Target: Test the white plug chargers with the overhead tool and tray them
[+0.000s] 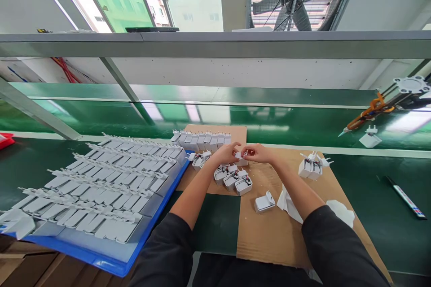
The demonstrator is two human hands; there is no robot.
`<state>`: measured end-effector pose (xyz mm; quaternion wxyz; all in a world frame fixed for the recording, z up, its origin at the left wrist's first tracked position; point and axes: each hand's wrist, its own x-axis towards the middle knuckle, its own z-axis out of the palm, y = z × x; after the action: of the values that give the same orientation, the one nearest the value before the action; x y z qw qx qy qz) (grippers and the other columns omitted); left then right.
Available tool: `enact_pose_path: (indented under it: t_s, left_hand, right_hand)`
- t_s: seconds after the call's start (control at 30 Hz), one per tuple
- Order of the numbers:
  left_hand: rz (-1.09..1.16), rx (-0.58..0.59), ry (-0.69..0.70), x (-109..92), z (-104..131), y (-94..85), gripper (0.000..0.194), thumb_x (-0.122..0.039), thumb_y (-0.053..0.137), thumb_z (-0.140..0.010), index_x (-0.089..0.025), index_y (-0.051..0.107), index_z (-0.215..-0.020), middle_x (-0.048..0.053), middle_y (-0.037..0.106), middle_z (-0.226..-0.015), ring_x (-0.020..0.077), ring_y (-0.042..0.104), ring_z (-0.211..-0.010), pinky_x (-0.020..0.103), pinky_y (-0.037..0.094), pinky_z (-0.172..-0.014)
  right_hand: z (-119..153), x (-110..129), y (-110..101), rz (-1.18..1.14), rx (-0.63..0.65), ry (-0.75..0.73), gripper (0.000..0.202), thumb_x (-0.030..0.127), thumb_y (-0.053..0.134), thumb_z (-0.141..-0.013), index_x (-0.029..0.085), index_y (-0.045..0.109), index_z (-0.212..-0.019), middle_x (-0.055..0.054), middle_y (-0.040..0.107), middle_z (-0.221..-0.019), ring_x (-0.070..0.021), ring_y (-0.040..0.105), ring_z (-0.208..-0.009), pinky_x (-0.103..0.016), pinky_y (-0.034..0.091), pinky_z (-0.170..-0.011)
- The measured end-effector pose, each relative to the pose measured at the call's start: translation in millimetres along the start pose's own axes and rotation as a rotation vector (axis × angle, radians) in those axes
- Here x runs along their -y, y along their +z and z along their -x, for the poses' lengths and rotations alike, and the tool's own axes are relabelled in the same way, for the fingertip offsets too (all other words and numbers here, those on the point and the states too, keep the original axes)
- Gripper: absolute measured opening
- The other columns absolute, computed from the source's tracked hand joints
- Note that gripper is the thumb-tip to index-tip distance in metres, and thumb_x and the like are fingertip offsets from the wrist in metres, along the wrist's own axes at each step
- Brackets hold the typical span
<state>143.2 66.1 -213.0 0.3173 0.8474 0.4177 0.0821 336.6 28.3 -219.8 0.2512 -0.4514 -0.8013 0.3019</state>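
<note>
My left hand [226, 154] and my right hand [258, 154] meet over the cardboard. Between their pinched fingertips is a white plug adapter [241, 161], partly covered by the fingers. Just below my left hand, several open adapters [232, 180] show small red and black wires inside. More of these open adapters [199, 160] sit beside my left wrist. Behind the hands stands a row of white adapters [206, 141] with pins up. A single adapter [264, 202] lies nearer to me, its top piece tilted.
At left, a blue tray [116, 268] carries rows of white adapters [111, 184]. Open adapters [310, 168] and white paper scraps [340, 213] lie on the right cardboard [266, 242]. A marker pen [406, 197] rests farther right. An orange-handled tool [365, 114] hangs at upper right.
</note>
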Motion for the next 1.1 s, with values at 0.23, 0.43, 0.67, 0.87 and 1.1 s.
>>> enact_pose_path:
  t_s: [0.23, 0.43, 0.67, 0.87, 1.1]
  left_hand:
    - [0.045, -0.008, 0.023, 2, 2, 0.8, 0.051, -0.011, 0.063, -0.069, -0.021, 0.053, -0.118, 0.002, 0.073, -0.093, 0.0148, 0.066, -0.075, 0.024, 0.053, -0.066]
    - [0.022, -0.018, 0.023, 3, 1, 1.1, 0.041, -0.012, 0.065, -0.069, -0.018, 0.06, -0.109, 0.003, 0.072, -0.094, 0.0159, 0.066, -0.076, 0.025, 0.053, -0.068]
    - [-0.06, -0.138, -0.011, -13, 15, -0.9, 0.032, -0.019, 0.067, -0.073, -0.019, 0.062, -0.105, 0.005, 0.07, -0.102, 0.0245, 0.063, -0.099, 0.035, 0.049, -0.087]
    - [-0.1, -0.696, 0.062, -27, 100, 29.7, 0.018, -0.035, 0.052, -0.091, -0.02, 0.06, -0.091, 0.005, 0.066, -0.088, 0.0207, 0.062, -0.088, 0.033, 0.05, -0.081]
    - [0.033, -0.761, 0.204, -25, 137, 109.5, 0.021, -0.027, 0.054, -0.091, -0.022, 0.05, -0.111, 0.005, 0.061, -0.105, 0.0119, 0.062, -0.076, 0.025, 0.055, -0.069]
  right_hand:
    - [-7, 4, 1, 0.092, 0.033, -0.054, 0.018, 0.011, 0.054, -0.071, 0.018, 0.068, -0.079, 0.003, 0.059, -0.063, -0.0106, 0.049, -0.058, -0.023, 0.039, -0.06]
    - [-11, 1, 5, 0.13, 0.049, -0.085, 0.02, 0.007, 0.052, -0.07, 0.018, 0.068, -0.074, 0.001, 0.063, -0.066, -0.0124, 0.052, -0.062, -0.025, 0.041, -0.063]
    - [2, 8, 0, 0.133, -0.031, -0.067, 0.025, 0.028, 0.056, -0.083, 0.021, 0.065, -0.105, -0.005, 0.066, -0.102, -0.0118, 0.053, -0.066, -0.026, 0.044, -0.066]
    - [27, 33, 10, 0.19, -0.038, 0.109, 0.031, 0.049, 0.051, -0.088, 0.02, 0.062, -0.091, -0.004, 0.069, -0.079, -0.0153, 0.058, -0.065, -0.026, 0.04, -0.059]
    - [28, 41, 33, 0.238, 0.106, 0.188, 0.036, 0.038, 0.067, -0.077, 0.019, 0.059, -0.107, -0.002, 0.066, -0.071, -0.0171, 0.058, -0.065, -0.025, 0.035, -0.057]
